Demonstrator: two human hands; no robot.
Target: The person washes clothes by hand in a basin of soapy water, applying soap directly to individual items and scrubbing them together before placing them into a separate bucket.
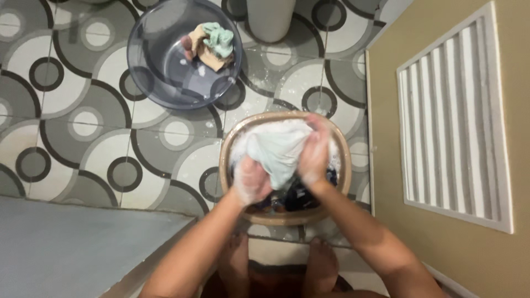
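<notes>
Over the round beige plastic basin [227, 165], left hand [251, 181] and right hand [313, 157], fingers closed on a soapy pale-green cloth [279, 152], appear mid-scrub; rinsing would call for the clear grey plastic basin [149, 60] beyond.

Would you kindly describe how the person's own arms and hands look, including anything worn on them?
Both arms are bare up to the edge of the picture, with no sleeves showing. The left hand and the right hand wear no gloves; no rings, watch or bands can be made out. Both hands are coated in white soap foam, and the picture is slightly blurred there.
</notes>
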